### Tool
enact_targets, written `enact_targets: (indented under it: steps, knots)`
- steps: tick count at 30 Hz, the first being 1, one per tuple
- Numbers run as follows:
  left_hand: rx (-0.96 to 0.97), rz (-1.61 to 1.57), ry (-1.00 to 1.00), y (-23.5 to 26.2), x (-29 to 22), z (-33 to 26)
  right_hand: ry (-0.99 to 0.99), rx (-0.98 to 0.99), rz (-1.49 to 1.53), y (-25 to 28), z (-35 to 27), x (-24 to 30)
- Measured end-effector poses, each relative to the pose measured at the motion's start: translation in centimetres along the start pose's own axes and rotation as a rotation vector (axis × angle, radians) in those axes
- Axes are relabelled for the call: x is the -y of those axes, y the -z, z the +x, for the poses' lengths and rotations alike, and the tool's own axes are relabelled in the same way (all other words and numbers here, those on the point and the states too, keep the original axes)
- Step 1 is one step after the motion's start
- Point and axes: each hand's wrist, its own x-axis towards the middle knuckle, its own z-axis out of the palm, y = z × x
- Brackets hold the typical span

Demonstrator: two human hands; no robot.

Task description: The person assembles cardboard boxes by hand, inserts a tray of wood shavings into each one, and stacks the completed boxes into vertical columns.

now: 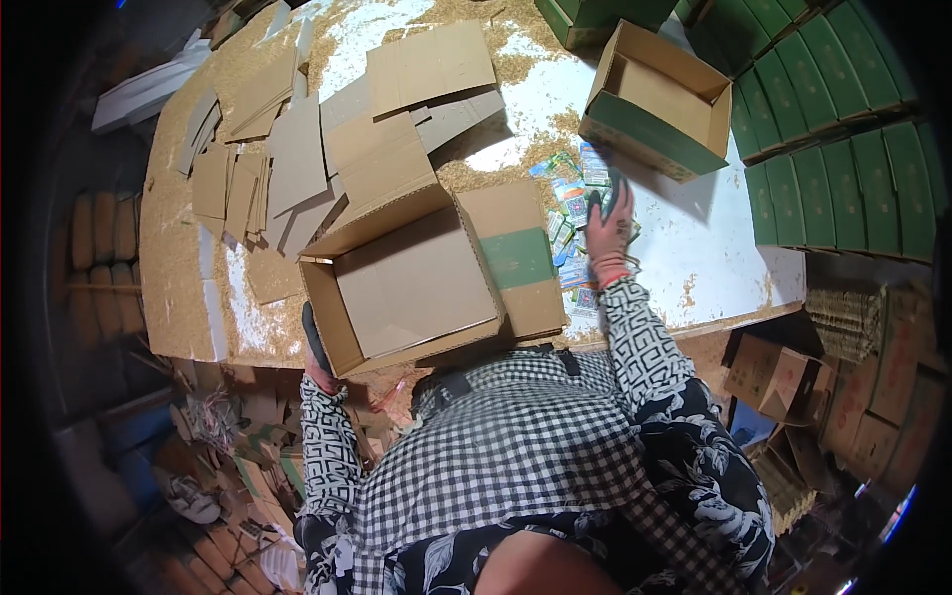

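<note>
From my end: the big table (pixel 729 273) fills the middle, with green boxes (pixel 823 193) packed in rows at right, probably to save space. The open brown box (pixel 412 283) sits lower centre, mouth up, close to the body, so I figure it's easy to reach into. Left hand (pixel 315 342) is against its left side, maybe steadying it; can't tell if it's gripping. Right hand (pixel 610 223) is right of centre, fingers loosely extended over the small colourful packets (pixel 573 208); they're probably heaped there for easy reach.
</note>
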Motion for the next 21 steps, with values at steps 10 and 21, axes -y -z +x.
enact_targets:
  steps: [10, 21]
  knots:
    - [-0.212, -0.661, 0.556, -0.6, -4.4, 5.6, -0.261, 0.028, 0.185, 6.4, -6.4, -1.2]
    - [-0.274, -0.266, 0.241, -5.4, -3.1, 7.1, 0.030, 0.708, 0.405, -2.0, -7.5, 12.7]
